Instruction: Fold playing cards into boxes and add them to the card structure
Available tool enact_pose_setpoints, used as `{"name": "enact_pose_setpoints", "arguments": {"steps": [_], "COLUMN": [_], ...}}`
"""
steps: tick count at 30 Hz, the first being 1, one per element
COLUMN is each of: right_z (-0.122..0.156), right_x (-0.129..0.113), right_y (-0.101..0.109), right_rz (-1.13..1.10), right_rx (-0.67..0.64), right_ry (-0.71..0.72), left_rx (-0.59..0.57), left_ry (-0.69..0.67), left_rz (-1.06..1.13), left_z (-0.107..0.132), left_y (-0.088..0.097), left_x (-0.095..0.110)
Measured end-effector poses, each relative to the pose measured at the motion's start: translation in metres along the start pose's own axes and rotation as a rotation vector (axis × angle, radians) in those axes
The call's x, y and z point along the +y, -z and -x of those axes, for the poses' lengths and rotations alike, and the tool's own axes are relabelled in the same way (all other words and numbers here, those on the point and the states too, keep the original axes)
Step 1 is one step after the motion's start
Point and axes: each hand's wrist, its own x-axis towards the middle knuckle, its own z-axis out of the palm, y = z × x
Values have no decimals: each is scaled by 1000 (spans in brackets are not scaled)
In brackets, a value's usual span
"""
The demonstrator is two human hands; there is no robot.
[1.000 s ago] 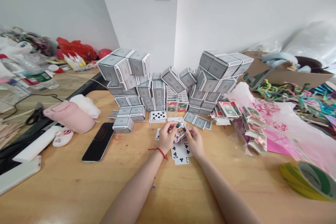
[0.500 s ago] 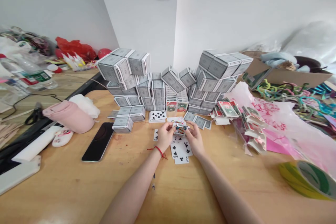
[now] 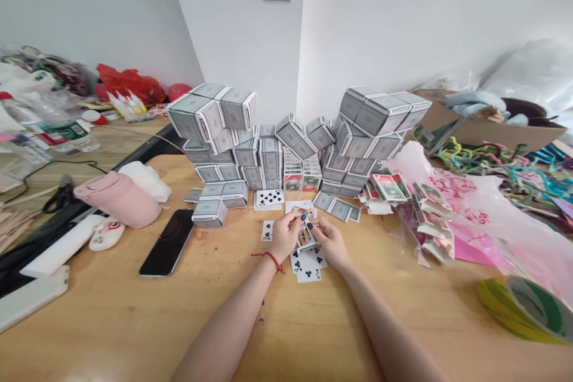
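Observation:
My left hand [image 3: 285, 237] and my right hand [image 3: 329, 241] meet over the middle of the wooden table [image 3: 134, 322]. Both pinch a small stack of playing cards [image 3: 305, 233] with a face card on top, tilted towards me. A red string circles my left wrist. Under the hands lies a four of clubs [image 3: 308, 264], and a nine card [image 3: 267, 230] lies to the left. A nine of spades [image 3: 269, 198] lies face up further back.
Stacks of grey card boxes [image 3: 286, 137] stand against the wall. A black phone [image 3: 167, 242] and a pink pouch [image 3: 119, 198] lie to the left. Opened card packs [image 3: 430, 215], pink plastic and a tape roll [image 3: 526, 307] lie to the right.
The cards in my hands have tipped from flat to face-up towards me, and both hands have dropped slightly closer to the four of clubs.

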Motion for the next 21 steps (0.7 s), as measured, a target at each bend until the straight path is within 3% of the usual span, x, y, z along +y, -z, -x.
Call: {"name": "enact_pose_setpoints", "arguments": {"steps": [3,7,13,21], "right_z": [1,1,1,2], "right_x": [-3,-4,-4,0], "right_y": [-1,-4,-6,-12], "right_rz": [-49,-94,-150,-207], "right_rx": [-59,15,48,-20], "right_ry": [-48,-49,-40,-65], "left_rx": [-4,-2,-60,-70], "left_ry": [28,59,36,80], "left_rz": [54,195,153,257], "left_z": [1,2,3,5], "left_y": [-1,0,2,-2], "left_x": [2,3,4,4]}}
